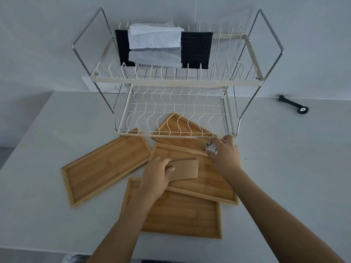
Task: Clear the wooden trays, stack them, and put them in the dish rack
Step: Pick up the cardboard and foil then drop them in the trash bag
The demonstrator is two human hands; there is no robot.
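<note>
Several wooden trays lie on the white table in front of the dish rack (171, 132). One tray (102, 164) lies alone at the left. A middle tray (214, 185) overlaps a near tray (182, 219). A far tray (182, 126) reaches under the rack's lower shelf. My left hand (157, 177) grips a brown cardboard piece (187, 169) over the middle tray. My right hand (224, 152) holds a crumpled ball of foil or paper (210, 148) at the middle tray's far corner, close to the rack's front rail.
The rack's upper shelf carries a dark mat (196, 48) and folded pale cloths (154, 44). A black tool (294, 105) lies on the table at the far right. A white socket strip (106, 87) sits behind the rack at the left.
</note>
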